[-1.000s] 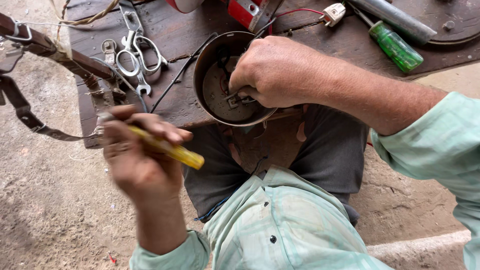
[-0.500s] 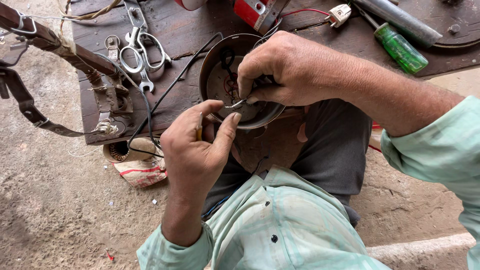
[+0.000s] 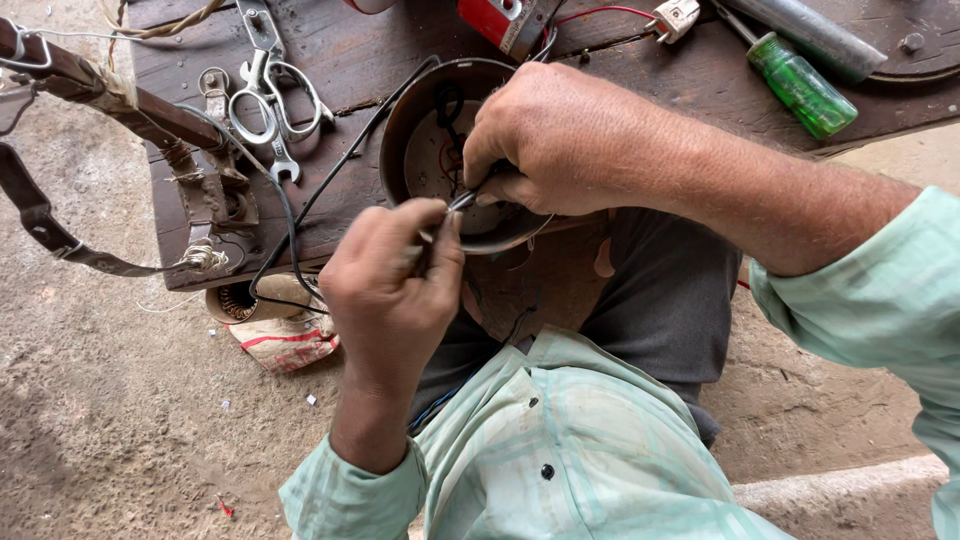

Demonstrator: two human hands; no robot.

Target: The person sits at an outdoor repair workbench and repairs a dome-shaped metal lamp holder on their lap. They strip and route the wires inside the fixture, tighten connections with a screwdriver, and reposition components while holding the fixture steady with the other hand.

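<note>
One round metal housing (image 3: 440, 150) at wooden board (image 3: 340, 50) edge, under my right hand (image 3: 570, 140). Right fingers pinched on one thin metal tool (image 3: 465, 200) inside it. My left hand (image 3: 395, 285) just below rim, closed on black wire (image 3: 300, 205). Left of hands: one pair of scissors (image 3: 275, 100). Right, well apart: one green-handled screwdriver (image 3: 800, 85).

- Crumpled packet (image 3: 285, 340): on the ground just under the desk's (image 3: 340, 60) near edge, left of the person's knee. Whitish wrapper with red stripes, creased and dirty; sits against a small tan roll (image 3: 235, 300) at its upper left.
- Red box (image 3: 505, 20): top of frame on the desk, partly cut off. Red body with a pale label patch on its face; wires run from it.
- No signs or screens in view.
</note>
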